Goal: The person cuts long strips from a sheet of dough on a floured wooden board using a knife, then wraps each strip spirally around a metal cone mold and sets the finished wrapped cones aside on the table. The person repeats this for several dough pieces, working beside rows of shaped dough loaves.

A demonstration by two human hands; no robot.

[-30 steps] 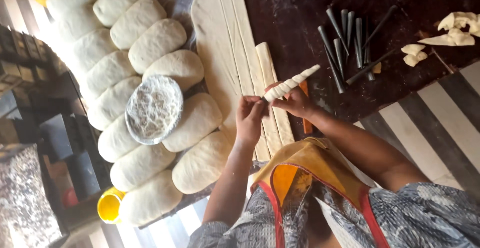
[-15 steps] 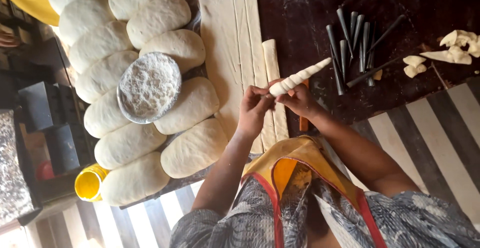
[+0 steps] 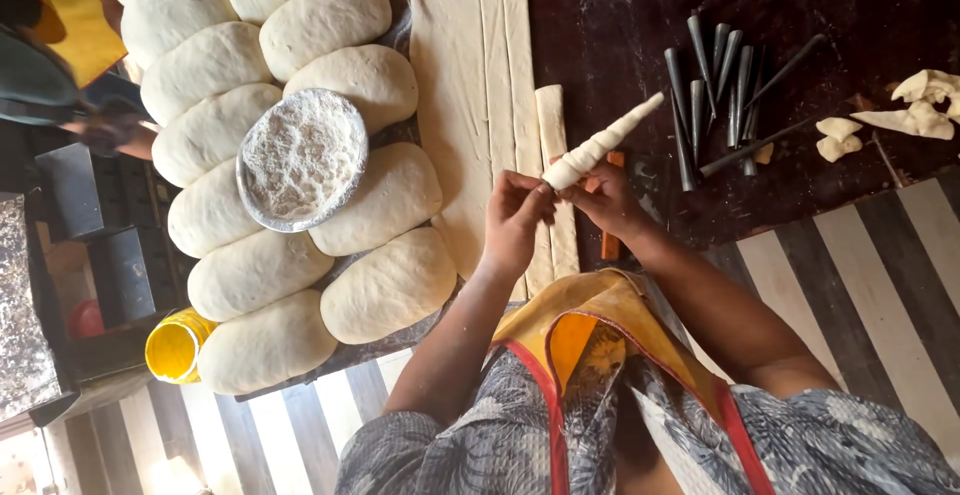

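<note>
Dough-wrapped cone [image 3: 602,145], pale and spiral-banded, is pointing toward two o'clock, its wide end lying pinched between left hand [image 3: 513,223] and right hand [image 3: 612,200] above the dark table.

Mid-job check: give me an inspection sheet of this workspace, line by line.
Surface: dark floured worktop.
Job's things: dough-wrapped cone; cut dough sheet; dough strip.
Clutter: bare metal cones, flour bowl resting on dough loaves, dough scraps, yellow container.
Hands: left hand and right hand both grip the cone's wide end.
Cables: nothing seen.
Surroundings: striped floor, dark boxes at the left edge.
</note>
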